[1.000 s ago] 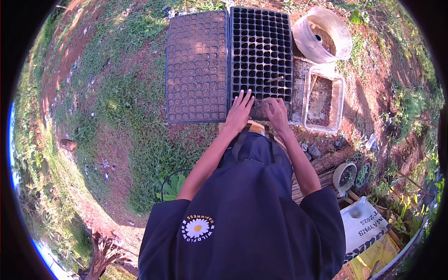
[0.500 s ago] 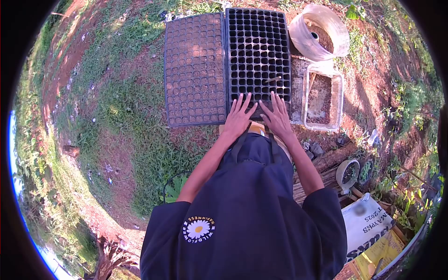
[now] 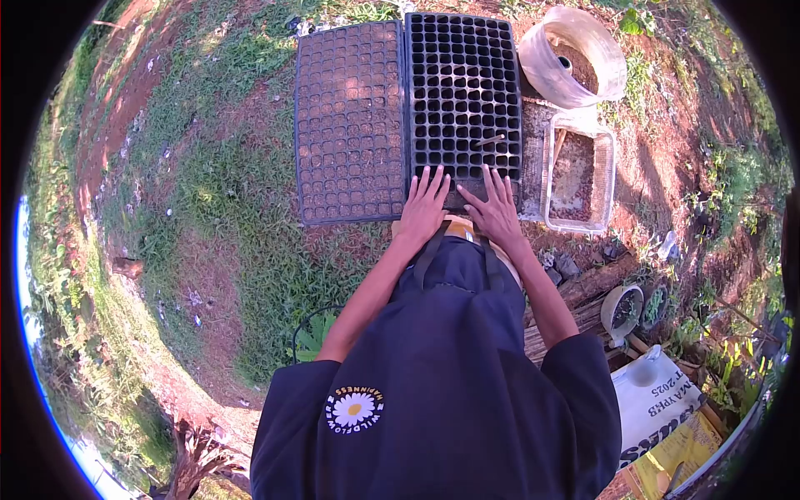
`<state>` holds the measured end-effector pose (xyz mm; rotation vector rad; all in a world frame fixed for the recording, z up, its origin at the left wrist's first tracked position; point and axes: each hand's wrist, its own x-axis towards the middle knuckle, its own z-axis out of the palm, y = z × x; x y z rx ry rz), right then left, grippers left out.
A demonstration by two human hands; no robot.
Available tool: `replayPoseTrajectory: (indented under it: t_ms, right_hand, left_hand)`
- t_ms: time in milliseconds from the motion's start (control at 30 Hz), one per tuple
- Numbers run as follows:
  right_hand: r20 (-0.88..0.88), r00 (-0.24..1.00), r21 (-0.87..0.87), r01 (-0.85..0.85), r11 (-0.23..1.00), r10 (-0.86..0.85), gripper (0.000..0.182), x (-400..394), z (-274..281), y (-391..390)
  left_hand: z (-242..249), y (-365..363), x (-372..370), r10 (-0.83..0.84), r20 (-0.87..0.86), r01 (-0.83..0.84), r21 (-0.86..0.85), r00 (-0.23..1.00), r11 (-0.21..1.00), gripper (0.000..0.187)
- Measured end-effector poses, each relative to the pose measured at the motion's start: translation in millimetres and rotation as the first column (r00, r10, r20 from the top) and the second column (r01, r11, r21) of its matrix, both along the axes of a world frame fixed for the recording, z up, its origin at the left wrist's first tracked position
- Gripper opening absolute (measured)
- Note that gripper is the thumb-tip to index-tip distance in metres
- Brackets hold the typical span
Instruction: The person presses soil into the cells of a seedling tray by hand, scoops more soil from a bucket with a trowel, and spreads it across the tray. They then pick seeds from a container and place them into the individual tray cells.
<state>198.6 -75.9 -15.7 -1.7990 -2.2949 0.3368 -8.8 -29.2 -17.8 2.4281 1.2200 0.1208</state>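
Observation:
My left hand [image 3: 425,206] lies flat on the near left part of a black seedling tray [image 3: 463,107], fingers stretched forward. On the near right part rests my right hand [image 3: 497,210], also flat, its thumb pointing inward. Neither hand grips anything. Most of the tray's cells look dark and hollow, while the nearest rows, partly hidden under my hands, look filled in. A short thin stick [image 3: 492,140] lies across cells just beyond my right fingers. Directly left stands a second seedling tray [image 3: 350,125], its cells full of brown soil.
To the right is a rectangular clear plastic container [image 3: 607,179] with soil and a stick in it. Behind it sits a round whitish tub [image 3: 612,71]. Nearer, on the right, are logs [image 3: 596,283], a small pail [image 3: 622,310] and a printed sack [image 3: 654,387]. Grass surrounds the trays.
My left thumb has drawn in against the hand, and my right thumb has shifted slightly left. Both hands stay on the same tray; the view has shifted slightly.

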Motion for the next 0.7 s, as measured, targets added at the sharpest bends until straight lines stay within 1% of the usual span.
replayPoseTrajectory:
  t_ms: [333, 500, 567, 700]
  right_hand:
    - [0.02, 0.999, 0.025, 0.031, 0.999, -0.031, 0.051, -0.1, -2.8, 0.4]
    - [-0.017, 0.998, 0.018, 0.067, 0.998, -0.067, 0.051, 1.0, -4.4, -2.0]
    - [0.021, 0.998, 0.016, 0.067, 0.998, -0.067, 0.053, 2.0, -5.5, -3.6]
    - [0.0, 0.997, 0.017, 0.077, 0.997, -0.077, 0.053, -0.1, -4.5, -2.7]
  left_hand:
    - [1.0, -0.1, 0.2, -0.012, -0.033, 0.013, 0.031, 0.999, 0.999, 0.081]
    - [6.4, -3.4, 2.5, -0.005, 0.03, 0.004, 0.016, 1.0, 1.0, 0.085]
    - [7.8, -3.5, 3.1, -0.018, 0.033, 0.017, 0.024, 0.999, 1.0, 0.085]
    - [7.7, -4.0, 5.1, -0.036, 0.027, 0.034, 0.066, 0.999, 0.997, 0.088]
